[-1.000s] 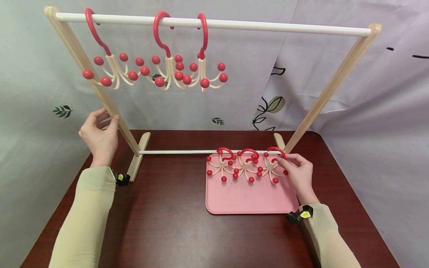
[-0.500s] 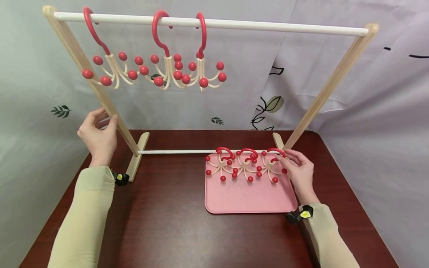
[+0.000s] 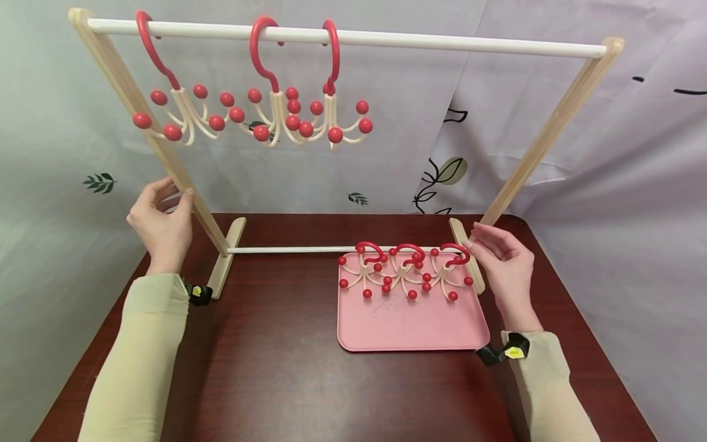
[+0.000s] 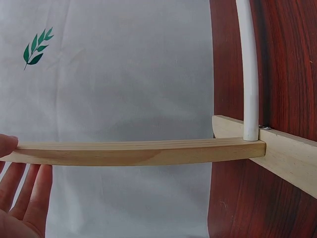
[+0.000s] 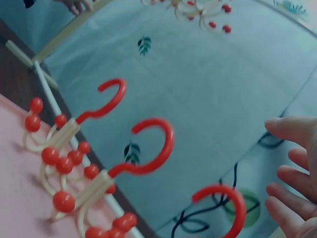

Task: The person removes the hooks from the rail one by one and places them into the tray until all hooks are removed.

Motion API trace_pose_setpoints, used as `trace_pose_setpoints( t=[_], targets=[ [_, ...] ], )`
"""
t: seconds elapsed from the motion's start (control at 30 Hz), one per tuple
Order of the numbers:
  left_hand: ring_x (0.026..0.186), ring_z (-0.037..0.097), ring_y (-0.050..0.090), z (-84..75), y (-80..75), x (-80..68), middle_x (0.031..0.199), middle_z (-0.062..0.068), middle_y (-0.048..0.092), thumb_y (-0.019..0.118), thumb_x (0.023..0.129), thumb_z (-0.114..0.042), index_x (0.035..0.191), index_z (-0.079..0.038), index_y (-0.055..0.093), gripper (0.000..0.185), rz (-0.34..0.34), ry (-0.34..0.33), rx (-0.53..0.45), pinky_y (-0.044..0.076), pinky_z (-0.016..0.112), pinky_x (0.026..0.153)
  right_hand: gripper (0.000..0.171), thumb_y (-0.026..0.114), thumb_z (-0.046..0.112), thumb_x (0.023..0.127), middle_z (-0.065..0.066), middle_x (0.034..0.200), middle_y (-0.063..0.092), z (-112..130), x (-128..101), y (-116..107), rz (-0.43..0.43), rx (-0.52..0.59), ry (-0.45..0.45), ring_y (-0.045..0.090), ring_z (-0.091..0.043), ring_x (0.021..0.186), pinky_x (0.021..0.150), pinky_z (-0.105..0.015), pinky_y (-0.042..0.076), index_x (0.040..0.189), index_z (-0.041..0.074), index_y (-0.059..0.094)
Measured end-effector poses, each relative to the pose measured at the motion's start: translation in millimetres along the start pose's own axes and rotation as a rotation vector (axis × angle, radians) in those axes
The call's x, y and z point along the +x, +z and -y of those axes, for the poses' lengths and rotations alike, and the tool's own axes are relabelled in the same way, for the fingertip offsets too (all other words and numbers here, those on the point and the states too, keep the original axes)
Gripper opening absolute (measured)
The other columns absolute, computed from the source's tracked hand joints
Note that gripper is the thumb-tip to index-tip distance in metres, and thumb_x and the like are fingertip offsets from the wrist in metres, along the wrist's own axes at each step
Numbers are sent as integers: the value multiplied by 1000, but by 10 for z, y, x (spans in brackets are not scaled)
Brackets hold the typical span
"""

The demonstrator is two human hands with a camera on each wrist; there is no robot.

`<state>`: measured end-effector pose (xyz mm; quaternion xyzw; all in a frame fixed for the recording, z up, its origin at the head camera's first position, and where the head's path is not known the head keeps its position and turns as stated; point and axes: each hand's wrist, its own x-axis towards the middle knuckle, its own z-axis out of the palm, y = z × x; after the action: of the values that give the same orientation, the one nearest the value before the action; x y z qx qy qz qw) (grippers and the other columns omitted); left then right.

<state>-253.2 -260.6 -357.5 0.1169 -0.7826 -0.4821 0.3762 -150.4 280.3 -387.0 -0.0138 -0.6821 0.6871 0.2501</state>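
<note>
My left hand (image 3: 164, 222) holds the left wooden post (image 3: 207, 222) of a rack, thumb on one side and fingers on the other, as the left wrist view also shows. My right hand (image 3: 507, 261) has its fingers loosely extended beside the foot of the right post (image 3: 544, 138), just right of the nearest red hook. In the right wrist view that hand (image 5: 297, 178) holds nothing. Three hangers with red hooks and cream, ball-tipped arms lie on a pink tray (image 3: 409, 331); the rightmost hanger (image 3: 444, 274) is closest to it. Three similar hangers (image 3: 277, 110) hang from the upper rail.
The white upper rail (image 3: 442, 42) spans both posts, and a white lower bar (image 3: 293, 250) runs behind the tray. Wooden feet (image 3: 223, 270) stand on the dark red-brown table (image 3: 276, 368). A pale patterned cloth (image 3: 309, 178) hangs behind.
My right hand has let go of the rightmost tray hanger's hook and moved up and right, away from it. The left hand stays on its post.
</note>
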Motion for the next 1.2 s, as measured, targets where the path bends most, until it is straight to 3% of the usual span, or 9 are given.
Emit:
trace_pose_setpoints(
  t=[0.3, 0.87, 1.2],
  targets=[
    [96, 7, 70, -17, -10, -2, 119, -3, 73, 76, 93, -31, 125, -27, 73, 33, 5, -2, -5, 55, 25, 90, 43, 84, -4, 81, -20, 121, 70, 275, -30, 228, 64, -12, -86, 69, -20, 111, 95, -29, 52, 122, 0, 73],
    [94, 6, 70, 8, -1, 12, 118, -2, 73, 76, 93, -29, 125, -26, 74, 33, 1, 4, -6, 55, 22, 88, 43, 83, -7, 81, -18, 123, 69, 636, 2, 748, 207, 135, -205, 66, -30, 116, 100, -38, 51, 122, -3, 72],
    [94, 6, 70, 20, -2, 14, 118, -3, 73, 76, 92, -31, 125, -27, 73, 33, 1, 7, 1, 55, 23, 88, 41, 81, -7, 82, -20, 125, 68, 1134, 109, 1148, 314, 121, -300, 64, -32, 118, 102, -40, 49, 122, -4, 70]
  ],
)
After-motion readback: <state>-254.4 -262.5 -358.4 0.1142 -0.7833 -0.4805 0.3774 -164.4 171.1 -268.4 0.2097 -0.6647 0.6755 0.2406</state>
